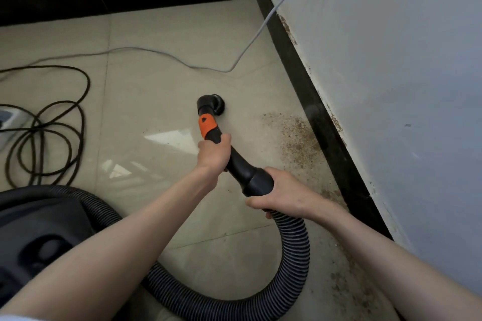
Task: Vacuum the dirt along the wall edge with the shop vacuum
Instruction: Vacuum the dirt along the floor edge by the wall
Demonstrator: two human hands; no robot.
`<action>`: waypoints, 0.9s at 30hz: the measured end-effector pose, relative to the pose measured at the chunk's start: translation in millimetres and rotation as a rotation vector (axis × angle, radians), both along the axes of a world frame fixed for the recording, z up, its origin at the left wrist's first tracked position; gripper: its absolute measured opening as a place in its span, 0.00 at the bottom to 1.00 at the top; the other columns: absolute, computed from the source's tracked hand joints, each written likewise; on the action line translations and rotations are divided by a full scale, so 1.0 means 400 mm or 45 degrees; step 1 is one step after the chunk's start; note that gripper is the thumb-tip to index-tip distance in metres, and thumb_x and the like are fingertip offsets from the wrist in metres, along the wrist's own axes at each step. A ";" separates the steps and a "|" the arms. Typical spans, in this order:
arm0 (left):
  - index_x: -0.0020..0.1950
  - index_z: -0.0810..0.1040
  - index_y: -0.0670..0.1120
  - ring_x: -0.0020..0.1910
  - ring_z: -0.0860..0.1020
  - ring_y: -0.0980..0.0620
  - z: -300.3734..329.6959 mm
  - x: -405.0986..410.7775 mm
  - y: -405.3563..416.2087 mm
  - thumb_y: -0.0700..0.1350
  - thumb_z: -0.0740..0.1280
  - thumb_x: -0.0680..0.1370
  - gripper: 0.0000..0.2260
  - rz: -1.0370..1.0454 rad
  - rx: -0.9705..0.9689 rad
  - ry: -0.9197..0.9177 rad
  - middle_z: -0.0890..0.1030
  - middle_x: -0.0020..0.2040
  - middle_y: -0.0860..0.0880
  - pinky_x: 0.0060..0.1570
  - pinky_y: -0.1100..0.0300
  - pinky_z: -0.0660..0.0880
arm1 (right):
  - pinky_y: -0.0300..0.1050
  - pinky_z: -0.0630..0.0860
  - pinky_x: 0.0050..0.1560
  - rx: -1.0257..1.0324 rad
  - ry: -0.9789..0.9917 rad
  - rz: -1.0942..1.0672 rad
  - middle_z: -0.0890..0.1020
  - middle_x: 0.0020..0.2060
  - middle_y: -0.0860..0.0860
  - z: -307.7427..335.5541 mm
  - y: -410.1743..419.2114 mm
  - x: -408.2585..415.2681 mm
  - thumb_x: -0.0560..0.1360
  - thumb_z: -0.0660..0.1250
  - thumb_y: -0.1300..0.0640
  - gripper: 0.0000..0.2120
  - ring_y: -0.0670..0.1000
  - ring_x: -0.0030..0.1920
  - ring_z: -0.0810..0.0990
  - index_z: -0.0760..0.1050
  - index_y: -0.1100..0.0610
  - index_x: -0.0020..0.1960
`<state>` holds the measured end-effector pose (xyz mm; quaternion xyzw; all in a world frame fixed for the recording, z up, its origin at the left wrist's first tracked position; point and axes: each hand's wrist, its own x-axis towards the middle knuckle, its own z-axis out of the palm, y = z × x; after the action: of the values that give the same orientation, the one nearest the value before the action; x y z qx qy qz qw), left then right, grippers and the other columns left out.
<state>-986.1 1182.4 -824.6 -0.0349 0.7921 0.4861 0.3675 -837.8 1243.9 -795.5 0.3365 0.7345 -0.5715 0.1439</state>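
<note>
The left hand (214,152) is wrapped around the black plastic wand of the vacuum, just below its orange collar (207,125). The right hand (280,194) holds the thick black cuff where the ribbed black hose (293,247) joins the wand. Both hands are closed tight on the tool.

The round black brush nozzle (211,104) at the tip sits low over the beige floor tiles (161,91), away from the wall. I cannot tell if it touches the floor.

The brown dirt (297,138) lies to the right of the nozzle, spread in a long strip that runs beside the black baseboard (320,122) under the white wall (404,86). The strip goes from near the nozzle back toward the person, past the right hand. The right hand is the nearer one to the dirt.

So I think the nozzle must swing right until it is over the dirt, then slide along the baseboard.

The dark grey vacuum body (44,237) sits at the lower left. A black cord (65,122) lies in loops on the floor, and a thin grey cable (161,53) runs up the wall.
</note>
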 end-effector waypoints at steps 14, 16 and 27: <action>0.69 0.63 0.38 0.48 0.71 0.46 0.019 -0.040 -0.237 0.51 0.60 0.78 0.24 0.778 -0.134 0.089 0.74 0.62 0.40 0.47 0.57 0.68 | 0.42 0.79 0.33 -0.103 0.041 0.542 0.79 0.37 0.51 -0.015 -0.098 -0.181 0.68 0.74 0.62 0.15 0.47 0.30 0.76 0.75 0.58 0.53; 0.70 0.61 0.38 0.49 0.71 0.46 0.019 -0.042 -0.245 0.51 0.59 0.78 0.25 0.754 -0.153 0.075 0.73 0.62 0.40 0.48 0.56 0.69 | 0.42 0.79 0.34 -0.091 0.044 0.555 0.79 0.37 0.51 -0.016 -0.101 -0.182 0.68 0.74 0.61 0.15 0.47 0.30 0.76 0.75 0.57 0.52; 0.66 0.61 0.39 0.46 0.70 0.45 0.054 0.128 -0.177 0.49 0.57 0.79 0.20 0.502 -0.284 -0.026 0.70 0.51 0.43 0.45 0.56 0.66 | 0.46 0.79 0.36 -0.233 -0.070 0.273 0.82 0.43 0.53 -0.034 -0.094 0.034 0.65 0.76 0.59 0.16 0.49 0.32 0.79 0.75 0.55 0.50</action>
<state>-934.9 1111.7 -802.9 -0.2345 0.8151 0.4575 0.2671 -824.1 1206.4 -809.2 0.2573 0.7068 -0.6079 0.2542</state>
